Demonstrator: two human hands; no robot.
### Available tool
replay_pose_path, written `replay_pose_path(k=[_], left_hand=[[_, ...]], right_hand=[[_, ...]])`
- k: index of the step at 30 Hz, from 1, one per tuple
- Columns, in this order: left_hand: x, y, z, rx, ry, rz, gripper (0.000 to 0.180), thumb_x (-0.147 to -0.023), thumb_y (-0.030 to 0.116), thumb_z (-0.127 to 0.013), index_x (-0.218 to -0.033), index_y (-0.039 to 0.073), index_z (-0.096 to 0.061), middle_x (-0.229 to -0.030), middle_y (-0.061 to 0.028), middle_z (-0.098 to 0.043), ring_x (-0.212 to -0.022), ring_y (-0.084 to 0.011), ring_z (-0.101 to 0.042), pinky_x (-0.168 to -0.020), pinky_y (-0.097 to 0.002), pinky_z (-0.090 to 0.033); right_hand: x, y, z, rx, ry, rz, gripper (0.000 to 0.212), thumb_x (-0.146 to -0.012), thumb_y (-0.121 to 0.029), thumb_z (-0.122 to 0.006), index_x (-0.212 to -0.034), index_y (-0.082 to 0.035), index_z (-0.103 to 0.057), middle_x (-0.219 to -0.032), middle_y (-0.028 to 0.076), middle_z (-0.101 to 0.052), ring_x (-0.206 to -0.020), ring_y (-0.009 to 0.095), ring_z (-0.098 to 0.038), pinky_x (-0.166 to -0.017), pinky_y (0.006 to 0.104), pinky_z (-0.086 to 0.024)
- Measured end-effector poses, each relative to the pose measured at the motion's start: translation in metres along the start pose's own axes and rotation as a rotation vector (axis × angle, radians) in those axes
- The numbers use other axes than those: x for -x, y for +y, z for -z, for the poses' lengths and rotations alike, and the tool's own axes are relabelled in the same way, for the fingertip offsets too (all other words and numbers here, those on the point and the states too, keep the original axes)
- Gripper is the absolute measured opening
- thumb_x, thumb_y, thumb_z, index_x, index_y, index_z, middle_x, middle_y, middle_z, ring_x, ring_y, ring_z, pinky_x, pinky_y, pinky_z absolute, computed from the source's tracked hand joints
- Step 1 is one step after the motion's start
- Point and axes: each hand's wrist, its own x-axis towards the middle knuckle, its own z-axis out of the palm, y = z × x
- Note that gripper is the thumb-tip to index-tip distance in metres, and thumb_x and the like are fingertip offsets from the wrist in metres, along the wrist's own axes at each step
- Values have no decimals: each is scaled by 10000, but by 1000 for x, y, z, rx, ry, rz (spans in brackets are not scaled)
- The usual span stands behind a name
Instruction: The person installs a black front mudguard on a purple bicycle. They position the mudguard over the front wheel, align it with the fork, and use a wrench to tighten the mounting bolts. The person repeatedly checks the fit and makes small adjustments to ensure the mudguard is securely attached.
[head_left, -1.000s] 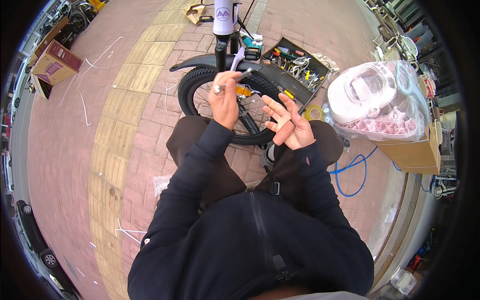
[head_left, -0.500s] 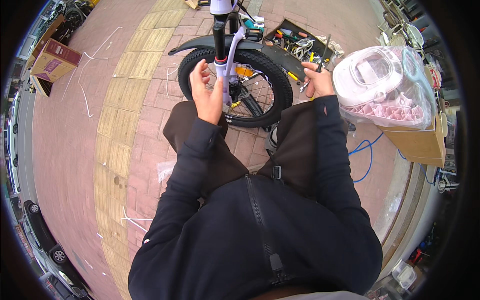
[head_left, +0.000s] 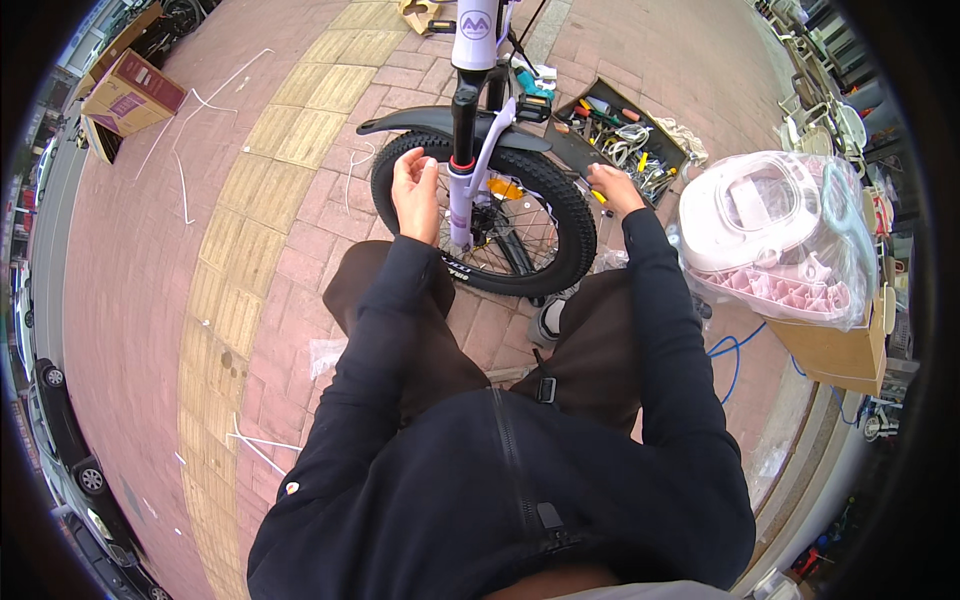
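Upright in front of me stands a bicycle's front wheel [head_left: 582,222] with a knobby black tyre, a black mudguard [head_left: 415,122] and a lilac suspension fork [head_left: 461,205]. My left hand [head_left: 416,195] is raised just left of the fork, fingers loosely bent and thumb apart, holding nothing. To the right of the wheel, my right hand [head_left: 617,188] reaches to the near edge of an open black toolbox [head_left: 572,150]. Its fingers are drawn together, and what they hold, if anything, is hidden. Pliers, screwdrivers and a coil of pale cable [head_left: 630,147] fill the box.
At right, a plastic-wrapped white and pink child seat or basket-like part [head_left: 765,235] rests on a cardboard box [head_left: 830,350]. A blue hose [head_left: 735,365] lies by the step. White strips [head_left: 185,190] and another carton [head_left: 133,92] are on the paving at left.
My right hand has moved slightly left and down toward the toolbox; the wrench and dark-shafted tool seen in it before no longer show. My left hand's fingers have curled closer together.
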Motion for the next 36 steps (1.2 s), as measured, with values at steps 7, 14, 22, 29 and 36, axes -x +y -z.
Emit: replay_pose_path(k=[7, 14, 22, 29, 36], left_hand=[[14, -43, -43, -408, -19, -83, 635, -970, 407, -344, -1362, -88, -283, -1414, -276, -276, -1336, -358, -257, -1100, -367, -178], [-29, -43, -15, 19, -79, 111, 693, -969, 487, -317, -1394, -56, -248, -1444, -157, -273, -1317, -223, -266, -1092, -308, -184], [-80, -15, 29, 114, -364, 172, 697, -961, 559, -216, -1336, 1, -398, -1271, -75, -510, -1152, -163, -455, -1009, -306, -302], [-82, -7, 38, 58, -416, 265, 760, -937, 610, -189, -1342, -5, -377, -1323, -89, -471, -1222, -197, -402, -1056, -338, -237], [-81, -8, 37, 146, -441, 218, 742, -945, 587, -219, -1358, -16, -346, -1363, -107, -431, -1260, -204, -372, -1076, -329, -215]], right_hand=[[49, -15, -56, 78, 253, 328, 542, -932, -452, -401, -1075, 27, -612, -1034, 197, -643, -1014, 294, -593, -881, 322, -417], [134, -50, -88, 196, 255, 362, 455, -918, -394, -468, -780, 26, -575, -600, 200, -521, -577, 379, -509, -600, 393, -410], [172, -94, -155, 125, 60, 634, 450, -880, -338, -559, -982, 97, -612, -625, 241, -574, -627, 378, -609, -579, 408, -469], [166, -103, -159, 289, 158, 708, 357, -846, -301, -612, -844, 56, -630, -575, 204, -550, -547, 360, -580, -497, 415, -442], [159, -95, -161, 55, 180, 724, 324, -824, -276, -650, -781, 44, -622, -581, 201, -561, -537, 358, -575, -491, 410, -449]])
